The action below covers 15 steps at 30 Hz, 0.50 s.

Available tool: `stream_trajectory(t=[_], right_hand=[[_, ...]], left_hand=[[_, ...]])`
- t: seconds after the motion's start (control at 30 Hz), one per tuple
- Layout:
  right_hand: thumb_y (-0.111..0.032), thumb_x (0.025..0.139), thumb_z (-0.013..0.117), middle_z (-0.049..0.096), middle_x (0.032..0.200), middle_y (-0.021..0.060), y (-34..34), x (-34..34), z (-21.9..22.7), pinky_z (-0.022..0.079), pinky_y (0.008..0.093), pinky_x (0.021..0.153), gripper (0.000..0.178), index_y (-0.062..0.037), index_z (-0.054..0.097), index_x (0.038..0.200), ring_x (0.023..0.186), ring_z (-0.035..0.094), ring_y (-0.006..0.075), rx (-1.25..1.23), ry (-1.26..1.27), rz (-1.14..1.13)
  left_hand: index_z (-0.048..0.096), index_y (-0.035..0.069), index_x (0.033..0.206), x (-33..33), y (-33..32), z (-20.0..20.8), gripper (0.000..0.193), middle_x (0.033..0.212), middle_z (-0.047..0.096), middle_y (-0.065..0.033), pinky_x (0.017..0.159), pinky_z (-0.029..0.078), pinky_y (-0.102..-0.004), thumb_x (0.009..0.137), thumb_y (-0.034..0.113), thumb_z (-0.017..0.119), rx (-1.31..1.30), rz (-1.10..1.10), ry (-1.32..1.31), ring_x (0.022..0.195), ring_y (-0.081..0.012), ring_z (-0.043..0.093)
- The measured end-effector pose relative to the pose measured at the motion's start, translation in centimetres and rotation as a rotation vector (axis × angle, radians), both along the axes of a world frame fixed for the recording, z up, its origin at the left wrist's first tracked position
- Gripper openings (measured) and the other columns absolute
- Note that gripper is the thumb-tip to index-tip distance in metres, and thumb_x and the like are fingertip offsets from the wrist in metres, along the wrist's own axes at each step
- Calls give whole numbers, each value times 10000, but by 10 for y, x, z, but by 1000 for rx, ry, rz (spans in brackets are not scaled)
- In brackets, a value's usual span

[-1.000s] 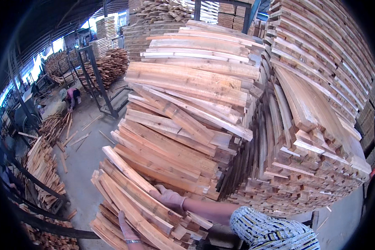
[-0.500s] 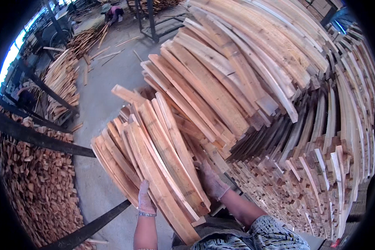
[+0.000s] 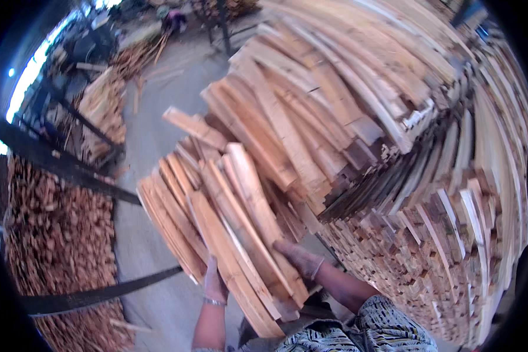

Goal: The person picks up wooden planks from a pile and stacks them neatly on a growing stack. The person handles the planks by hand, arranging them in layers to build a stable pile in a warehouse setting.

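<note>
A loose bundle of wooden boards (image 3: 234, 258) slants up and away in front of my body. My left hand (image 3: 215, 286), in a pale glove with a band at the wrist, presses against the bundle's left edge, thumb up and its other fingers hidden. From the other side, my gloved right hand (image 3: 299, 259) grips the boards' right edge, partly blurred. At its far end, the bundle lies close to a short crosswise board (image 3: 195, 126). What supports the bundle underneath is hidden.
A high pile of long boards (image 3: 311, 88) rises just beyond and right. Tightly stacked lumber (image 3: 405, 264) fills the right side. Left stand more cut-wood stacks (image 3: 58, 234) behind dark bars (image 3: 100, 299), beside grey floor (image 3: 158, 88). A person (image 3: 173, 22) bends far off.
My right hand has come up onto the boards' right edge. The bundle's boards have shifted slightly against each other, and a board on the pile beyond now lies more slanted. The view has moved a little.
</note>
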State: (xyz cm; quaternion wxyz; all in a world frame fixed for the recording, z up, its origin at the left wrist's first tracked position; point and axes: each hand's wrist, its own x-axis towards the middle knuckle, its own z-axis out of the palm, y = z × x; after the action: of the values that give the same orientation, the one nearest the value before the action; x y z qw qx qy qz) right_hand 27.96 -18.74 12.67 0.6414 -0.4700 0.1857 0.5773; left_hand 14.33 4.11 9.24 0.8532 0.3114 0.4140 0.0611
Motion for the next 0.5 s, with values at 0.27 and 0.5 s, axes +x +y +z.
stream_trajectory(t=[0.27, 0.5], right_hand=[[-639, 860, 612, 383, 1515, 202, -114, -49, 103, 214, 403, 1197, 1033, 15, 193, 1540, 1440, 275, 370, -7, -770, 270], [-532, 894, 642, 354, 1525, 144, -169, -47, 238, 281, 352, 1156, 923, -36, 216, 1545, 1401, 319, 253, 498, -875, 86]], left_hand=[[403, 46, 1434, 85, -161, 121, 720, 1340, 537, -148, 1028, 461, -452, 912, 501, 600, 153, -242, -89, 1205, -301, 545], [341, 44, 1468, 83, -254, 253, 739, 1398, 476, -161, 1064, 429, -455, 925, 486, 577, 105, -446, -357, 1250, -298, 505]])
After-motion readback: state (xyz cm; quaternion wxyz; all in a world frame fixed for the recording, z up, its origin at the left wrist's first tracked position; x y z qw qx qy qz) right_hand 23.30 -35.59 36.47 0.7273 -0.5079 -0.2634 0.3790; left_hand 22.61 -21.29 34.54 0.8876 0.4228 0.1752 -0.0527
